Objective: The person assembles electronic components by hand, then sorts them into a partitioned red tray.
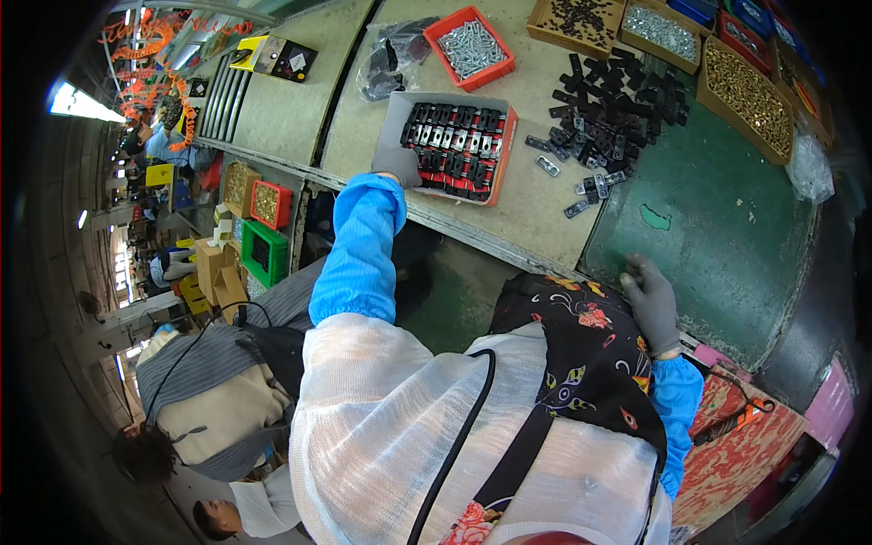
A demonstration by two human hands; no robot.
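Note:
My left hand [398, 166], in a grey glove, is closed over the near left corner of a box [505, 156] with red and whitish walls. Rows of small black and metal clamp-like parts [454, 139] fill that box, laid side by side. Some of my left fingers are hidden at the box wall. My right hand [651, 300], also gloved in grey, is at the near edge of the green work surface [718, 245]. Its fingers are apart and nothing is in them. Loose black and metal pieces [599, 127] lie in a heap to the box's right.
A red tray [469, 50] of screws stands behind the box, beside a clear plastic bag [389, 59]. Cartons of brass-coloured fasteners [747, 100] and silver ones [661, 34] line the far right. Co-workers [218, 400] are at the left. A screwdriver-like tool [740, 418] lies at right.

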